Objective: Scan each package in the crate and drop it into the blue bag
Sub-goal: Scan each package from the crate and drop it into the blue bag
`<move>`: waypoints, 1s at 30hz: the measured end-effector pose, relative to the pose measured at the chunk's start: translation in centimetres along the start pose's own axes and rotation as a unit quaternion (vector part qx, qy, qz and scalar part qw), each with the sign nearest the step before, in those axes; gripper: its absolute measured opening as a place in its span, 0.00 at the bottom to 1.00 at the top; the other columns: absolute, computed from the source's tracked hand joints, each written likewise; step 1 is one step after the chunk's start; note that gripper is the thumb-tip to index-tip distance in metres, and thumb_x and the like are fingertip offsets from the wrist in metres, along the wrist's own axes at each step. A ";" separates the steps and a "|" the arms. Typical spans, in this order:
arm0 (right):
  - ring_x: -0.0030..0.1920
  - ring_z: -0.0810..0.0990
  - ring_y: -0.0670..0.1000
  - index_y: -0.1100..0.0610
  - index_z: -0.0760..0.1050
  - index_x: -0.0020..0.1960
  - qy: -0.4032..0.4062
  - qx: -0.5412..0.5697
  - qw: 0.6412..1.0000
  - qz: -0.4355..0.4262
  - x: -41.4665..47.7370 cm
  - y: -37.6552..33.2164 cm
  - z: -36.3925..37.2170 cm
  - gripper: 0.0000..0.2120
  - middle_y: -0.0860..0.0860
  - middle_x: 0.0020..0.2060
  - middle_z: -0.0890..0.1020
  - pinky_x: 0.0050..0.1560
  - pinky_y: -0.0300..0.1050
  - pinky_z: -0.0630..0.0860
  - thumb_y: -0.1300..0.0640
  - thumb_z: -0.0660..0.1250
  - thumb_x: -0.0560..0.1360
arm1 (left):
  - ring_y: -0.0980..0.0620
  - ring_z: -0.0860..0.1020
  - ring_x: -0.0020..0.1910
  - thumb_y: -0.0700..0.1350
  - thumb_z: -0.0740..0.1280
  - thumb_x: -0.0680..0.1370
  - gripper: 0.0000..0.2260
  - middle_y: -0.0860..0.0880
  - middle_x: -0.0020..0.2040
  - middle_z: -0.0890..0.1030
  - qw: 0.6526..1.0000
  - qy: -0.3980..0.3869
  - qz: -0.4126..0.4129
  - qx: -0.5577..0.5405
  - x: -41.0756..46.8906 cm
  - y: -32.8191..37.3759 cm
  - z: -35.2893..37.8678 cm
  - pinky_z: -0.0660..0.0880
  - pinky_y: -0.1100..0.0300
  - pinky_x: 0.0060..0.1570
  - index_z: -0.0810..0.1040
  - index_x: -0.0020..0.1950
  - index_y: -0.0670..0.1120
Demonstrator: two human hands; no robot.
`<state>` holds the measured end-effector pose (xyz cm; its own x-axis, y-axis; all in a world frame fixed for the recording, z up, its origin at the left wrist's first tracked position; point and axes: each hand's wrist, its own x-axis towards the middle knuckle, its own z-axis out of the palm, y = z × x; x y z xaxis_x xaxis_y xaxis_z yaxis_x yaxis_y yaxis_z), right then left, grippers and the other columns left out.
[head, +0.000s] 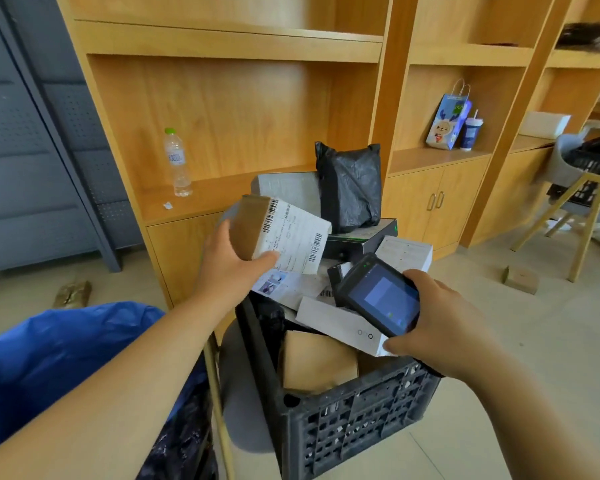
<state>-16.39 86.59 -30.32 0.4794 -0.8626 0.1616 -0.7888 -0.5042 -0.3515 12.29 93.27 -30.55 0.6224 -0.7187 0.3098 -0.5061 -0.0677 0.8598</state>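
Two hands up over crate, one package lifted.
Left hand grips brown box, label up, above crate; right hand clasps scanner. Blue bag lower left, beside crate.

Brown labelled box tilted above black crate of parcels, scanner beside, blue bag lower left
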 end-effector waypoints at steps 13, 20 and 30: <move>0.45 0.73 0.52 0.47 0.59 0.64 -0.104 -0.055 0.988 -0.098 -5.1 -8.3 4.3 0.41 0.48 0.51 0.73 0.37 0.48 0.75 0.40 0.75 0.58 | 0.62 0.77 0.46 0.51 0.78 0.65 0.20 0.62 0.49 0.78 0.988 0.074 -0.134 0.003 -11.1 -7.8 -12.4 0.68 0.67 0.37 0.74 0.53 0.60; 0.45 0.75 0.51 0.46 0.61 0.60 -0.163 -0.093 0.970 -0.158 -7.5 -13.2 6.8 0.39 0.45 0.48 0.72 0.41 0.50 0.78 0.40 0.76 0.55 | 0.60 0.77 0.48 0.51 0.77 0.66 0.21 0.59 0.52 0.78 0.974 0.138 -0.178 -0.005 -16.0 -11.9 -17.2 0.68 0.67 0.38 0.74 0.55 0.56; 0.42 0.73 0.49 0.47 0.60 0.63 -0.185 -0.139 0.959 -0.162 -8.5 -16.4 7.8 0.40 0.45 0.45 0.72 0.34 0.44 0.72 0.43 0.75 0.57 | 0.54 0.77 0.52 0.53 0.77 0.67 0.29 0.52 0.60 0.77 0.964 0.175 -0.200 -0.012 -18.2 -14.5 -19.6 0.71 0.65 0.42 0.72 0.65 0.50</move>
<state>-4.55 102.49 -33.08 0.7804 -0.6106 -0.1348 -0.6222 -0.7797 -0.0701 20.05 120.88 -40.70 0.9306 -0.3600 0.0662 -0.1724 -0.2716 0.9468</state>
